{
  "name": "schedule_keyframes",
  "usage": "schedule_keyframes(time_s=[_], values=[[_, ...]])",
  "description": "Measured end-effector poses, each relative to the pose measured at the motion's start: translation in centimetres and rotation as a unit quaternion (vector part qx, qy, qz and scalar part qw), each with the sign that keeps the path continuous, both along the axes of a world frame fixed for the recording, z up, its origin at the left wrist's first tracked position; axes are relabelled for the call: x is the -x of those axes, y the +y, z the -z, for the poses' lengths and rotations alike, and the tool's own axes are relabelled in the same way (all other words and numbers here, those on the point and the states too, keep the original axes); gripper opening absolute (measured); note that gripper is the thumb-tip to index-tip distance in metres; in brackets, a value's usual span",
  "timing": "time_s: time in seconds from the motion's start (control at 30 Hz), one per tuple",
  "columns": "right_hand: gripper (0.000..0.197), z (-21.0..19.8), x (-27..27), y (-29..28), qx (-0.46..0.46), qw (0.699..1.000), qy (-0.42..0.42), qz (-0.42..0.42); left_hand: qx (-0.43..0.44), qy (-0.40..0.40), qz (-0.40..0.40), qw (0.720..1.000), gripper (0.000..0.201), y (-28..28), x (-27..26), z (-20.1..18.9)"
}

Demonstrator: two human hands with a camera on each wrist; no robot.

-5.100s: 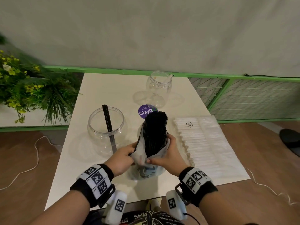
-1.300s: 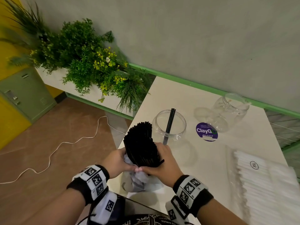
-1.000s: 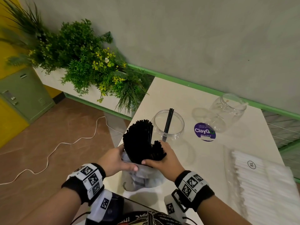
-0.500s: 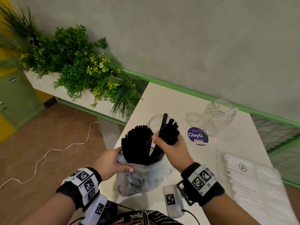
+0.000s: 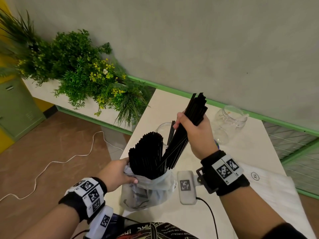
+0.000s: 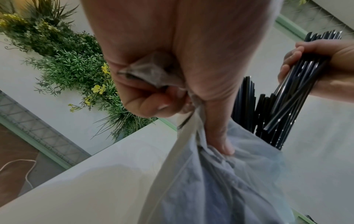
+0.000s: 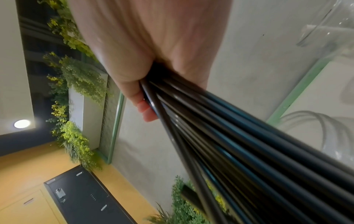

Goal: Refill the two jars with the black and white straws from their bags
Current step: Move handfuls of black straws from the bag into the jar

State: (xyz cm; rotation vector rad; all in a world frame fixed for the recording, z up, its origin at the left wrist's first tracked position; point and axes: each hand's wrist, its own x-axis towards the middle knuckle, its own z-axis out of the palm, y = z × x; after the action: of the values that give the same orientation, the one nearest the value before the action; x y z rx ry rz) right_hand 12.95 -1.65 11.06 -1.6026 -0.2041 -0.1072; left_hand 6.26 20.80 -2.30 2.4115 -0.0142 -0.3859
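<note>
My left hand [image 5: 117, 175] grips the crumpled neck of the clear plastic bag [image 5: 148, 188], which stands on the white table [image 5: 203, 213] with a thick pack of black straws [image 5: 146, 152] upright in it. My right hand [image 5: 193, 128] holds a bundle of black straws [image 5: 196, 107] lifted and tilted right, its lower ends still at the bag mouth. The near jar [image 5: 161, 129] is mostly hidden behind them and holds a few black straws. The far jar [image 5: 231, 121] looks empty. In the left wrist view, my left hand [image 6: 172, 94] pinches the bag [image 6: 220, 181]. In the right wrist view, my right hand [image 7: 143, 84] wraps the bundle [image 7: 249, 144].
The flat bag of white straws [image 5: 269, 192] lies at the table's right. A planter of green plants [image 5: 82, 75] stands left of the table's far corner. A white cable [image 5: 57, 161] runs across the brown floor beside a green cabinet [image 5: 15, 107].
My right hand has raised a bundle of black straws up and to the right, out of the pack in the bag. My left hand has kept its hold on the bag.
</note>
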Motion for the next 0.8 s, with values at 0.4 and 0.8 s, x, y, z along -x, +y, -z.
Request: schedule_keyframes(time_s=[0.4, 0.8], values=[[0.007, -2.4, -1.9, -4.0, -0.074, 0.996, 0.030, 0.032, -0.008, 0.010, -0.003, 1.000, 0.053, 0.0, -0.3, 0.3], [0.016, -2.7, -4.7, -1.6, -0.021, 0.982, -0.110, 0.149, 0.001, 0.007, -0.001, 1.000, 0.046, -0.2, -0.1, 0.1]])
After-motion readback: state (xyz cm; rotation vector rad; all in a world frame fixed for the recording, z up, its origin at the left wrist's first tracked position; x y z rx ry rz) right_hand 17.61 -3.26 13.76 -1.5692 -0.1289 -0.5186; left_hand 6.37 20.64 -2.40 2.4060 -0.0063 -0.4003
